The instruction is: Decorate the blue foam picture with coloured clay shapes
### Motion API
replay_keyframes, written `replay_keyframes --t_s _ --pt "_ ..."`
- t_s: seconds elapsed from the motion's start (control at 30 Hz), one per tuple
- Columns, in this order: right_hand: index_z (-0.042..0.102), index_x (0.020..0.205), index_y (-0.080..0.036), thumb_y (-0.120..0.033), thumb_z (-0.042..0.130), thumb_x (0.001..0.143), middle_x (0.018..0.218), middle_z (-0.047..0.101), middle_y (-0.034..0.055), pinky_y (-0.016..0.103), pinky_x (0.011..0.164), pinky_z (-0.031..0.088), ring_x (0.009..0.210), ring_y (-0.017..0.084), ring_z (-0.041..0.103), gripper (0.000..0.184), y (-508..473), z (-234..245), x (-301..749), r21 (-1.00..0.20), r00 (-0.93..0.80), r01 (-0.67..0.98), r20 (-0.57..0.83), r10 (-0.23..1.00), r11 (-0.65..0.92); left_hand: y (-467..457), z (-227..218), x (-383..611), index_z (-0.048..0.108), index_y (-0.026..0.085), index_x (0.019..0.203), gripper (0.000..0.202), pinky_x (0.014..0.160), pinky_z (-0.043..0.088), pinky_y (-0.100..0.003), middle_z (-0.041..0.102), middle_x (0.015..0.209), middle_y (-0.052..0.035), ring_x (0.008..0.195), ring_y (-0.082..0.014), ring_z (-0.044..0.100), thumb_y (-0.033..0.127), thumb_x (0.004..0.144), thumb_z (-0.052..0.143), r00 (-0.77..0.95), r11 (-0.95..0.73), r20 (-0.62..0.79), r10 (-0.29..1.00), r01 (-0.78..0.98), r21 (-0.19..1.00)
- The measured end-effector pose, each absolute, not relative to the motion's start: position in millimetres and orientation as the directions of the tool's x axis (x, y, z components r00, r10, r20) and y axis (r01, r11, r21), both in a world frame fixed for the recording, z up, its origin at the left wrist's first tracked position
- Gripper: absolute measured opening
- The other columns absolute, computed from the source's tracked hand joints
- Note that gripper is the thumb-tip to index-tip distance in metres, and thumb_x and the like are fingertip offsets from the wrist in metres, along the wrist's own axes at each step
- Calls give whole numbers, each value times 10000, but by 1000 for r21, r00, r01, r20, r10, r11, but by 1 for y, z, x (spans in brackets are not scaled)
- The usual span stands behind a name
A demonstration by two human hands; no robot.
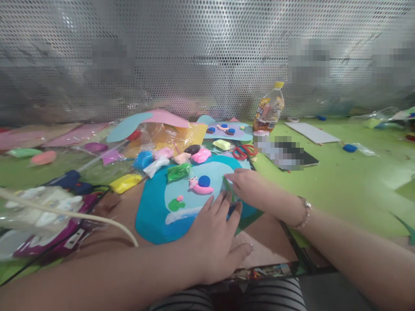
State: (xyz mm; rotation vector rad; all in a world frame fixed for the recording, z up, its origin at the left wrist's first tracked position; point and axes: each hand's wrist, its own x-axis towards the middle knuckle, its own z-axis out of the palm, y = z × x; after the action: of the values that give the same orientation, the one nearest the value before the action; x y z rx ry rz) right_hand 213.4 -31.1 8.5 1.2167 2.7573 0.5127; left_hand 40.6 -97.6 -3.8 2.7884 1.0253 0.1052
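Observation:
My left hand (212,235) lies spread over the lower right of a blue layered paper picture (147,216), fingers apart and nothing held. At the picture's right side, my right hand (249,185) has its fingertips drawn together at the upper end of a thin green clay strip (226,185). A small pink spot shows at those fingertips; I cannot make out whether it is clay or a nail. Left of the strip is a pink clay snail (202,189) with a blue round shell (204,181). A green clay lily pad (176,204) carries a small pink flower.
Bagged clay lumps, including a green packet (179,172) and a yellow one (126,183), lie behind and left. Red-handled scissors (244,151), a phone (292,155) and a drink bottle (269,110) stand or lie beyond. A pale cable (81,214) crosses the left. Perforated metal (201,56) closes the back.

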Motion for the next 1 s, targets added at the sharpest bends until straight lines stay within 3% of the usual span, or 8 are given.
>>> replay_keyframes --t_s 0.23,0.4,0.53,0.67,0.87,1.0 --pt "665 841 -118 -60 501 802 707 581 66 264 556 343 671 164 508 177 -29 7 214 375 -705 671 51 708 640 -98 -4 41 207 129 1449 743 1094 108 -541 153 1506 -198 1390 -338 67 625 895 177 758 -747 7 652 641 176" --pt "659 942 -124 -73 512 812 714 588 54 252 540 332 631 143 498 203 -29 10 214 336 -692 696 74 718 635 -97 -3 41 204 121 1449 742 1093 102 -546 156 1504 -203 1388 -349 60 616 897 183 758 -747 4 652 642 172" --pt "663 849 -121 -78 507 817 730 591 70 267 534 332 652 161 499 166 -33 15 213 388 -690 669 7 724 634 -97 -4 41 220 122 1443 737 1097 98 -536 158 1503 -202 1390 -339 67 616 899 173 760 -749 3 650 640 171" --pt "644 715 -132 -97 514 823 818 598 95 275 569 341 689 163 492 172 -36 14 213 432 -761 570 -42 647 699 -98 -5 41 191 127 1450 731 1099 90 -535 129 1513 -190 1391 -332 77 610 902 179 759 -750 12 650 640 166" --pt "647 814 -107 -75 495 825 771 584 83 286 564 342 665 162 487 156 -36 9 215 443 -743 595 -13 669 671 -98 -3 40 211 116 1444 735 1098 103 -530 140 1508 -198 1389 -343 69 611 901 179 764 -754 5 645 636 166" --pt "646 839 -109 -77 527 802 864 606 101 291 568 335 672 166 493 129 -38 9 217 477 -775 540 -41 631 694 -98 -3 40 204 115 1446 722 1100 106 -526 126 1514 -189 1389 -343 68 596 907 179 768 -760 10 640 631 154"
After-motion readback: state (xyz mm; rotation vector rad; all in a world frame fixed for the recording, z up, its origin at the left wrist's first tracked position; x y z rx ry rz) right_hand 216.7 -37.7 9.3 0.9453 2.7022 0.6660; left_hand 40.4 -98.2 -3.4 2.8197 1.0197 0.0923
